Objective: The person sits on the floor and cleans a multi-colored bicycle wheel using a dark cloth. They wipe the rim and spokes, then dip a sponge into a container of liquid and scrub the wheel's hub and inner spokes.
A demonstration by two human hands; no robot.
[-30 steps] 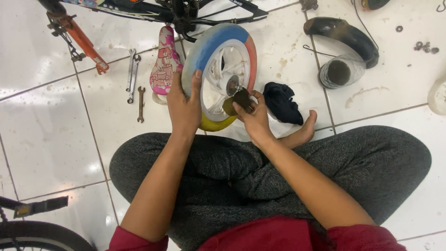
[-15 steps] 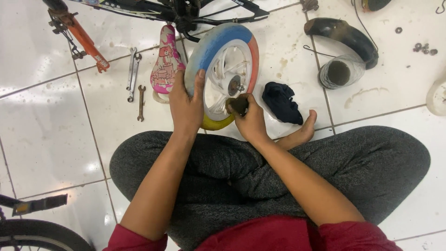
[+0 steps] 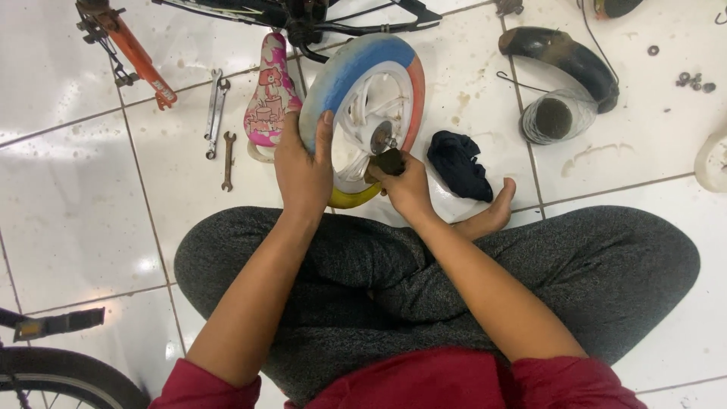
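head view: a pink bike seat (image 3: 266,95) with a cartoon print lies on the white tile floor (image 3: 68,197), just left of a small wheel (image 3: 369,113) with a blue, orange and yellow tyre, held upright in front of the crossed legs. a clear round jar (image 3: 554,117) of dark stuff stands to the right, beside a black mudguard (image 3: 564,57). the left hand (image 3: 303,170) grips the tyre's edge, fingers pressed together, thumb on the front. the right hand (image 3: 405,185) pinches a dark greasy pad (image 3: 390,161) just below the hub. spanners (image 3: 216,113) lie left; a dark cloth (image 3: 458,163) right.
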